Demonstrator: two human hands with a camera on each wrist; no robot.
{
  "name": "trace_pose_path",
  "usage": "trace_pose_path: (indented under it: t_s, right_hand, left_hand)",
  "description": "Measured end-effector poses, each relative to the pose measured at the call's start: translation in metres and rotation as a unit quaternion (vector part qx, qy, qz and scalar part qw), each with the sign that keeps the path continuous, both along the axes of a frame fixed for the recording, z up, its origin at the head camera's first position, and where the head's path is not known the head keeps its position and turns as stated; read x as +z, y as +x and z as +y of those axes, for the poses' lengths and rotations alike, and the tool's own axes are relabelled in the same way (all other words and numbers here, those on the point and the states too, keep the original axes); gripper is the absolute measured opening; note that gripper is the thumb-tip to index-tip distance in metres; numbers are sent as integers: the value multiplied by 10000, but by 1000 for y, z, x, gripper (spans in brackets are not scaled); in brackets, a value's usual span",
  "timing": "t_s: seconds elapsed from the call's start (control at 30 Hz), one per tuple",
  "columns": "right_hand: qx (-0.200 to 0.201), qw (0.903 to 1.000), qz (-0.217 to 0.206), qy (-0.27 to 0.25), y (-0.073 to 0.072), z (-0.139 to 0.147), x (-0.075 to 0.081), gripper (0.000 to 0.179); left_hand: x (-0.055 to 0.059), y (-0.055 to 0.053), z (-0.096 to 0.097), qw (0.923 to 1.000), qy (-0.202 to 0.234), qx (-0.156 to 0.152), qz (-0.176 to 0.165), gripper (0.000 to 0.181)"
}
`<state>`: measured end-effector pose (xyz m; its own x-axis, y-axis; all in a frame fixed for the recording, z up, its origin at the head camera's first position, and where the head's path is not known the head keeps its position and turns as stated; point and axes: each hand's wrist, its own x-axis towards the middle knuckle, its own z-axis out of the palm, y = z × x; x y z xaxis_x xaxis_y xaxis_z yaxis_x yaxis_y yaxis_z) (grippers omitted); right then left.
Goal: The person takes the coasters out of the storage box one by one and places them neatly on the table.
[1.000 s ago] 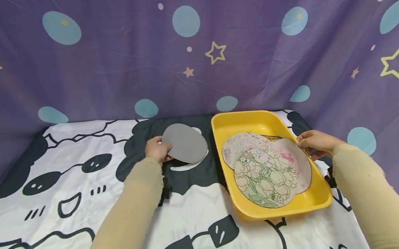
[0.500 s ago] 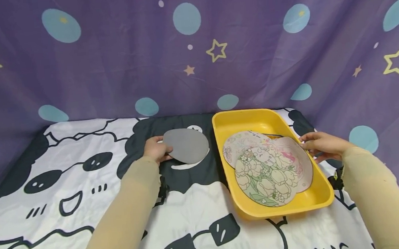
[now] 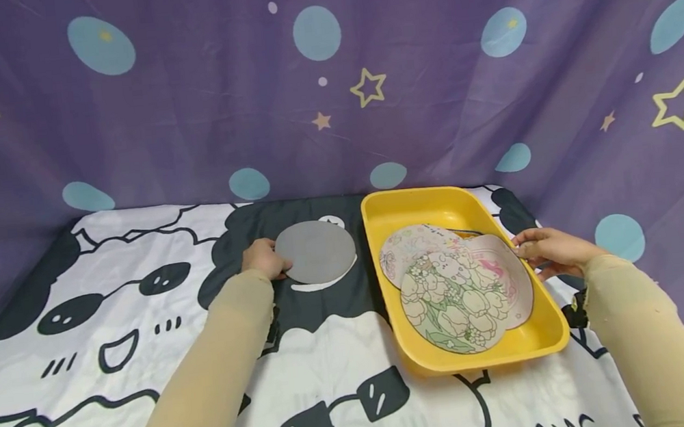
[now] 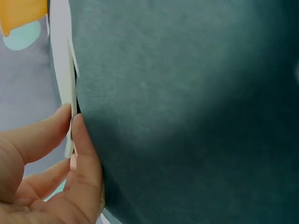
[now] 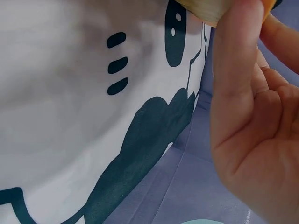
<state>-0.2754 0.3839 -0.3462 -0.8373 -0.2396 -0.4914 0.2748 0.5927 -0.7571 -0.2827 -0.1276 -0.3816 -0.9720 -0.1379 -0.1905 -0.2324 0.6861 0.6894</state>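
Likely on a placing step, pinching gray disc (image 3: 319, 250) at 9 o'clock of yellow tray (image 3: 440, 205) with left hand (image 3: 264, 258), gripping tray rim at 2 o'clock with right hand (image 3: 553, 248); next, probably lay flat, release.

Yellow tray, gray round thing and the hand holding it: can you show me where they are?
Yellow tray (image 3: 422, 210): head view, bare inside near its far end.
Gray disc (image 3: 317, 251): head view, middle of its upper face.
Left hand (image 3: 264, 259): head view, middle of the hand.

Starry purple curtain (image 3: 214, 102); cartoon-print tablecloth (image 3: 326, 373), apparently.
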Motion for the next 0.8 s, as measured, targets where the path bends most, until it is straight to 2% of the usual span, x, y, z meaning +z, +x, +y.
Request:
trace_pose_path:
  t_s: [0.2, 0.3, 0.37, 0.47, 0.6, 0.7, 0.8]
  right_hand:
    - [-97, 9999, 6, -91, 0, 1, -3, 30]
    - [-156, 9998, 10, -143, 1, 1, -5, 29]
    - [-196, 9996, 9, -185, 1, 2, -6, 28]
    - [-222, 9995, 22, -244, 2, 3, -7, 27]
    - [-221, 9993, 11, -288, 4, 4, -7, 24]
    - [-162, 9993, -23, -332, 5, 5, -8, 23]
    - [-28, 9993, -3, -363, 5, 5, -7, 25]
  left_hand:
    - [2, 3, 2, 9971, -714, -136, 239, 58]
    - [6, 3, 6, 9961, -800, -118, 367, 58]
    - [9, 3, 11, 9968, -635, -95, 482, 58]
    - [15, 3, 23, 9968, -167, -84, 777, 51]
    - [27, 6, 47, 9924, 430, -252, 1128, 43]
    - [39, 13, 71, 9877, 730, -571, 1262, 38]
    - [51, 24, 97, 9804, 950, -1050, 1368, 34]
